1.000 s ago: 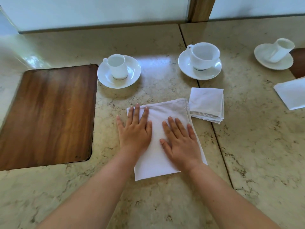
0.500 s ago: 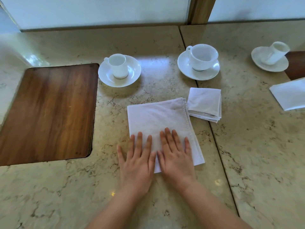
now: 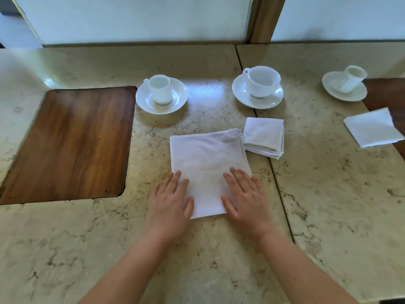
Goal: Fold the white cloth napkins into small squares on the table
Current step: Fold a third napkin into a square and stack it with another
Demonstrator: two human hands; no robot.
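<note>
Both hands flat on near corners of white napkin (image 3: pixel 206 163): left hand (image 3: pixel 169 204) fingers together, right hand (image 3: pixel 246 198) slightly spread. Napkin mid-table (image 3: pixel 219 260), folded stack (image 3: pixel 264 137) touching far-right corner.

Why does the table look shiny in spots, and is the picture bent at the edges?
In the head view, pale light glares off the polished stone table between the left cup and saucer and the middle cup and saucer, and again at the far left; the wide lens bows the table's far edge, and the tilted far-right cup looks smeared and soft.
</note>
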